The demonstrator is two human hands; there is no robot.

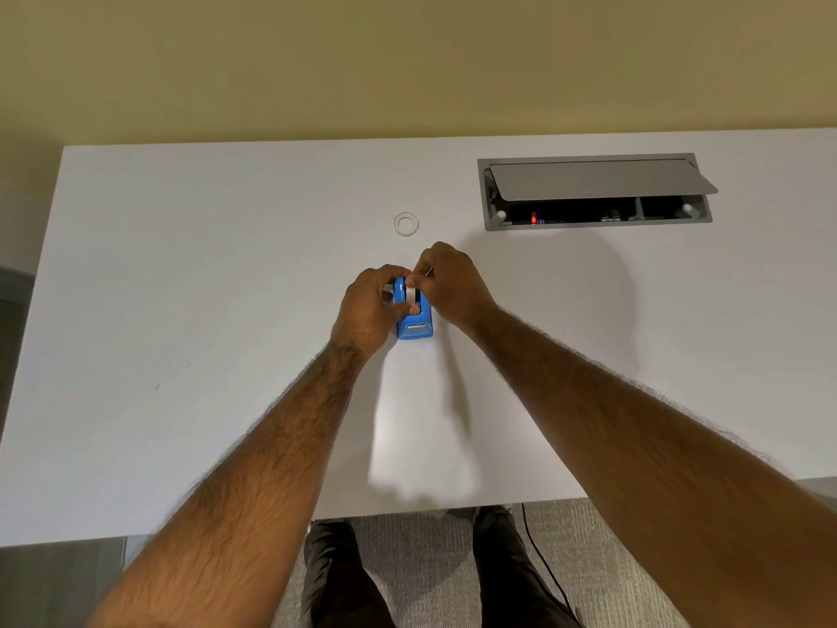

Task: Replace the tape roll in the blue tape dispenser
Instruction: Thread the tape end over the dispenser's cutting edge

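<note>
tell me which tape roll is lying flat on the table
The far roll, flat on the table beyond both hands, untouched. The other roll stands on edge in the dispenser the left hand grips, pinched by the right hand.

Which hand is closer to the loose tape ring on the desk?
Right. The right hand is just short of the ring; left hand lies farther back, gripping the blue dispenser.

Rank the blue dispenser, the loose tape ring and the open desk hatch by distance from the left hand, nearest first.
1. Blue dispenser: gripped by the left hand, mid-table.
2. Loose tape ring: flat on the table, beyond the hand.
3. Open desk hatch: back right, farthest.
</note>
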